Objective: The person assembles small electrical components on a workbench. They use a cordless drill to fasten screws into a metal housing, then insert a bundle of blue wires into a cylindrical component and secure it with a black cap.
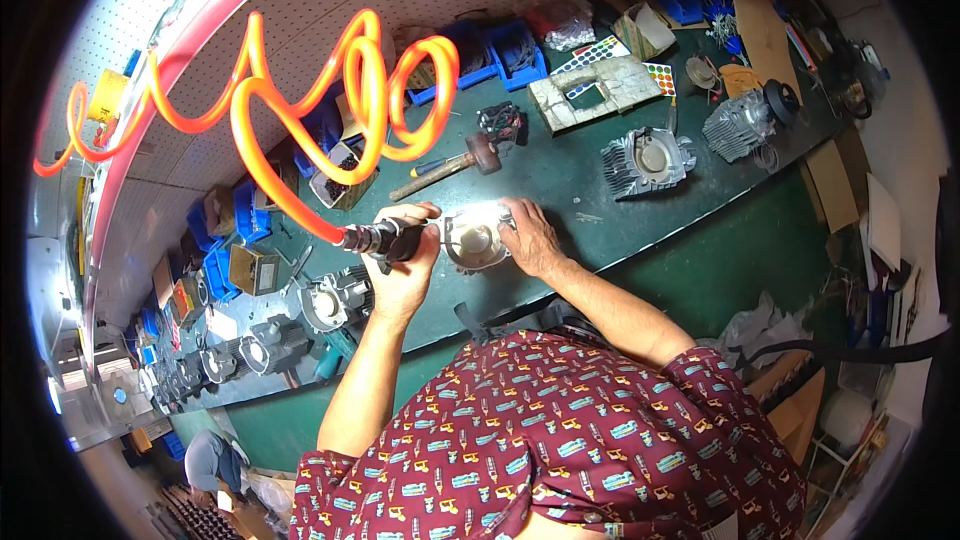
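Observation:
My left hand (406, 275) is wrapped round a dark air tool (404, 243). A silver coupling joins the tool to an orange coiled air hose (285, 202), which loops up to the left. The tool's front end is hidden by my hand, just left of a round, pale metal engine casting (472, 242) on the bench in front of me. My right hand (530, 238) grips the right edge of that casting, thumb toward its open face. Behind it lie a mallet (482, 154) and a screwdriver (428, 172) with a blue and yellow handle.
Finned engine units (648, 160) stand along the green bench (590, 225) to the right; several more, including one with a pale face (325, 308), line the left. A stained block (600, 90) with a square hole and blue bins (517, 52) are at the back. Lower left, another person (212, 465) bends over.

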A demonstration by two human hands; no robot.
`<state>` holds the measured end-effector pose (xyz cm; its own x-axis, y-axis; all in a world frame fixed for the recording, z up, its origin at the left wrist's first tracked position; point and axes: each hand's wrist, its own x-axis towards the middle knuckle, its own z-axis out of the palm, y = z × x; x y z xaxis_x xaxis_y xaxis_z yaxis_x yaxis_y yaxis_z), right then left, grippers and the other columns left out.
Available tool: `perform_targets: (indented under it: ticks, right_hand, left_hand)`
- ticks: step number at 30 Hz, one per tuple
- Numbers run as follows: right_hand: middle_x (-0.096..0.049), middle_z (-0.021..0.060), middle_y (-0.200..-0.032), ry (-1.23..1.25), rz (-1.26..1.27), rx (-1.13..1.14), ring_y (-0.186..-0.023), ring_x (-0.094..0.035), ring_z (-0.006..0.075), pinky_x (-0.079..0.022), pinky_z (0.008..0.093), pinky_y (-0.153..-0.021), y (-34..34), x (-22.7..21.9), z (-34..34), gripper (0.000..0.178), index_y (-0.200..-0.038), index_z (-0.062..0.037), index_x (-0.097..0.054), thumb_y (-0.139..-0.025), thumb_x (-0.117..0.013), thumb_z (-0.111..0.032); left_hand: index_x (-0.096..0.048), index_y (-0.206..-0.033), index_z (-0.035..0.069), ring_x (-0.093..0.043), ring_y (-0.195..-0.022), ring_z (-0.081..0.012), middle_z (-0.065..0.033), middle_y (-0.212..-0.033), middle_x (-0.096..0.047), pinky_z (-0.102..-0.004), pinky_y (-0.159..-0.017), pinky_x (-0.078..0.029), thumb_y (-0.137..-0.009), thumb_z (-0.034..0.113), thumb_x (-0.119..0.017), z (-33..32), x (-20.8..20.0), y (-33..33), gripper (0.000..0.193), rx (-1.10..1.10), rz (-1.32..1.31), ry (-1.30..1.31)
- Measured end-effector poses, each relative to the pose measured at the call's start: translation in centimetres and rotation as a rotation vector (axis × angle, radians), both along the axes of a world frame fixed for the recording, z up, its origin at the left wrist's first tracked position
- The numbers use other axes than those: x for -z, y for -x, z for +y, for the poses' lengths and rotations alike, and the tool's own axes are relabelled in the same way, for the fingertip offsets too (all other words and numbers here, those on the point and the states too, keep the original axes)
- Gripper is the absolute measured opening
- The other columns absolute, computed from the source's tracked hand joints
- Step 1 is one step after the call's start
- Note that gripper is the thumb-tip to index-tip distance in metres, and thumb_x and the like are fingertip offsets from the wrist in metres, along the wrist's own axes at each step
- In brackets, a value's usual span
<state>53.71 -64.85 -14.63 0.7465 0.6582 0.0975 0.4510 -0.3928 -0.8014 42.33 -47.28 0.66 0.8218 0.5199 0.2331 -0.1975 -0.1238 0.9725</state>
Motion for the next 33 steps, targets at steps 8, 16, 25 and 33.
perform_targets:
  ticks: [8, 16, 25, 33]
  right_hand:
    - [-0.055, 0.0211, -0.131, -0.019, -0.004, 0.014, -0.12, -0.051, 0.0414, -0.044, 0.0485, -0.103, 0.0, 1.0, -0.1, 0.046, -0.134, -0.0031, -0.05, -0.093, -0.061, -0.022]
    - [-0.055, 0.023, -0.129, -0.095, -0.017, 0.006, -0.12, -0.052, 0.0417, -0.043, 0.0474, -0.104, -0.4, 1.5, -0.3, 0.048, -0.134, -0.001, -0.051, -0.093, -0.056, -0.026]
    - [-0.052, 0.0253, -0.137, -0.121, 0.09, -0.045, -0.128, -0.05, 0.0415, -0.041, 0.0442, -0.109, -0.7, 0.7, -0.9, 0.054, -0.138, 0.0024, -0.048, -0.095, -0.054, -0.031]
    - [-0.055, 0.0276, -0.132, -0.173, 0.087, -0.036, -0.126, -0.052, 0.0426, -0.042, 0.0435, -0.109, -1.0, 1.8, -0.9, 0.053, -0.135, 0.0039, -0.05, -0.094, -0.051, -0.029]
  left_hand:
    - [-0.053, -0.099, 0.003, -0.063, -0.091, -0.0169, -0.0099, -0.094, -0.063, -0.0408, -0.103, -0.05, -0.086, -0.015, -0.064, -0.2, 1.7, 0.0, 0.024, -0.022, -0.073, 0.047]
    - [-0.056, -0.099, 0.001, -0.064, -0.093, -0.0182, -0.0104, -0.097, -0.065, -0.041, -0.103, -0.049, -0.085, -0.009, -0.068, -0.4, 1.5, -0.4, 0.021, 0.023, -0.08, -0.017]
    - [-0.058, -0.107, 0.0, -0.064, -0.11, -0.0249, -0.0133, -0.108, -0.067, -0.0424, -0.103, -0.048, -0.087, -0.006, -0.068, -2.6, -3.0, -0.2, 0.023, -0.091, -0.158, 0.028]
    - [-0.056, -0.109, 0.0, -0.065, -0.106, -0.0241, -0.0127, -0.106, -0.066, -0.0435, -0.103, -0.05, -0.086, -0.007, -0.069, -5.3, 0.0, -1.0, 0.027, -0.073, -0.177, 0.182]
